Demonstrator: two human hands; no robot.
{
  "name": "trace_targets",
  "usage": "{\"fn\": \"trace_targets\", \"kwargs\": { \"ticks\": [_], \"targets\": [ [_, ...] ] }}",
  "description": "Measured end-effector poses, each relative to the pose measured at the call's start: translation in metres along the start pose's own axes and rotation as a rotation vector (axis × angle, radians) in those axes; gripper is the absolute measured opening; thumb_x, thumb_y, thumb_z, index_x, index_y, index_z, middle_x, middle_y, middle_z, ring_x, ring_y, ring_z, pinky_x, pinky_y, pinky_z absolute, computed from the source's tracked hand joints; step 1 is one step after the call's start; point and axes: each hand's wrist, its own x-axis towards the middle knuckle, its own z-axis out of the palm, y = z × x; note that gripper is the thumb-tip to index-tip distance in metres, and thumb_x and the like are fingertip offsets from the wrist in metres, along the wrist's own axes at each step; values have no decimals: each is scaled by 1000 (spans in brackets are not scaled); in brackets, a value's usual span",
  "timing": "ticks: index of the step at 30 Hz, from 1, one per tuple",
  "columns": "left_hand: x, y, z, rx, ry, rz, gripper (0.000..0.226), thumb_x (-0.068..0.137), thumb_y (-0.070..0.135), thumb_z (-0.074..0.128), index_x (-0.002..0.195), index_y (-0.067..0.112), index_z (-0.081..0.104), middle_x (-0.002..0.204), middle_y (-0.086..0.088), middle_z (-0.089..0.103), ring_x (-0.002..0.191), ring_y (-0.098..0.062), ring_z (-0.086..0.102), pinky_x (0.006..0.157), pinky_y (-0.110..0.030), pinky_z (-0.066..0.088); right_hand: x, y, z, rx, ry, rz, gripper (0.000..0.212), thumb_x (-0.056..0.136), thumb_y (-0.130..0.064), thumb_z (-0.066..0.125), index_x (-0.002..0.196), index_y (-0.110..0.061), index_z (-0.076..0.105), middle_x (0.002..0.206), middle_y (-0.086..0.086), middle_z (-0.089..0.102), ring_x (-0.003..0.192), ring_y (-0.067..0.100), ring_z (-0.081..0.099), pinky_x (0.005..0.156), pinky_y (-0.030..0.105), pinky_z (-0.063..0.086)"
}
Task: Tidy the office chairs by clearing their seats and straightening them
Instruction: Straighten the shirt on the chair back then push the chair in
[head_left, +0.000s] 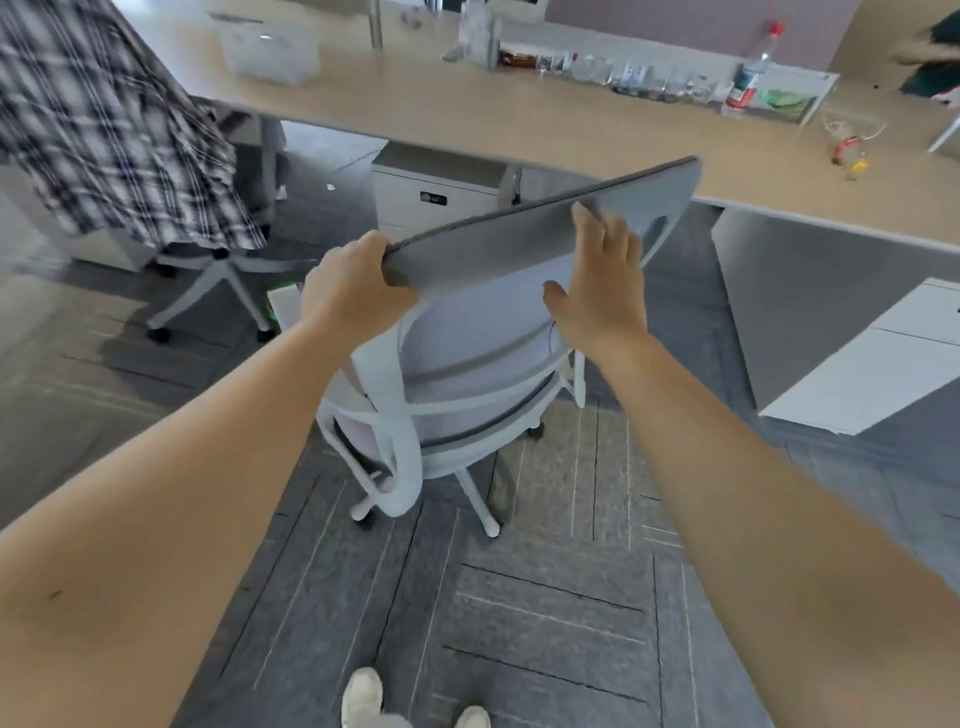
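Observation:
A grey-and-white office chair (467, 364) stands in front of me, its back toward me and its seat facing the long desk. My left hand (348, 286) is closed around the left end of the chair's grey top edge (519, 239). On the back of that top edge, right of centre, my right hand (602, 280) lies flat with its fingers spread. The seat is hidden behind the backrest. A second office chair (208, 270) stands at the left with a black-and-white plaid shirt (104, 130) draped over it.
The long wooden desk (519, 119) runs across the back, carrying a clear plastic box (270, 47), small jars, a bottle (748, 73) and loose items. White drawer cabinets sit under it (436, 192) and at the right (872, 364). Grey carpet lies underfoot.

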Motion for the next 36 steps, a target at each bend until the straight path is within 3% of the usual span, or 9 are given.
{"fn": "trace_targets", "kwargs": {
  "ticks": [3, 6, 8, 11, 14, 19, 26, 36],
  "targets": [
    [-15, -20, -19, 108, 98, -47, 26, 78, 4, 50, 103, 2, 57, 103, -20, 63, 101, -35, 51, 79, -39, 41, 2, -4, -2, -81, 17, -40, 76, 89, -26, 56, 148, -16, 9, 158, 12, 2, 145, 31, 2, 118, 45, 10],
    [-30, -23, -33, 130, 196, -94, 37, 80, 5, 50, 117, 4, 54, 122, -20, 55, 117, -36, 44, 96, -42, 38, 1, -11, 0, -128, 48, -107, 70, 85, -38, 60, 142, -15, 27, 154, 11, 18, 145, 30, 7, 118, 50, 2],
    [-38, -13, -33, 103, 213, -30, 51, 81, 9, 53, 131, 9, 45, 136, -15, 47, 129, -32, 36, 108, -41, 29, -2, -20, 1, -137, 80, -192, 63, 81, -41, 63, 131, -10, 40, 142, 12, 38, 138, 30, 23, 117, 48, 5],
    [-45, 5, -25, 116, 180, 114, 62, 80, 17, 58, 139, 16, 37, 144, -6, 40, 137, -25, 28, 116, -37, 16, -10, -33, 0, -120, 86, -316, 56, 80, -41, 64, 123, -8, 49, 127, 12, 51, 122, 30, 39, 108, 36, 20],
    [-43, 13, -18, 206, 152, 194, 65, 81, 28, 63, 139, 17, 37, 143, -5, 42, 137, -26, 28, 119, -41, 8, -12, -26, -6, -67, 134, -314, 52, 80, -41, 64, 119, -8, 53, 123, 11, 54, 119, 29, 43, 106, 36, 24],
    [-37, 11, -18, 268, 138, 112, 69, 74, 44, 70, 127, 9, 44, 131, -13, 48, 129, -33, 34, 119, -48, 10, -14, -3, -15, -178, 66, -216, 65, 80, -54, 59, 123, -7, 49, 125, 11, 56, 121, 29, 43, 106, 38, 26],
    [-34, -13, -30, 301, 148, 121, 69, 68, 34, 77, 118, -3, 46, 125, -20, 48, 124, -35, 36, 119, -53, 6, -26, -30, -11, -106, 69, -195, 63, 71, -56, 68, 103, -3, 59, 108, 10, 66, 107, 27, 53, 96, 33, 35],
    [-19, -35, -40, 324, 136, 285, 66, 71, 31, 74, 120, -4, 46, 127, -21, 48, 130, -35, 34, 120, -45, 4, -43, -56, -5, -131, 127, -45, 66, 68, -61, 67, 103, -5, 60, 106, 10, 67, 106, 25, 55, 97, 33, 36]
  ]
}}
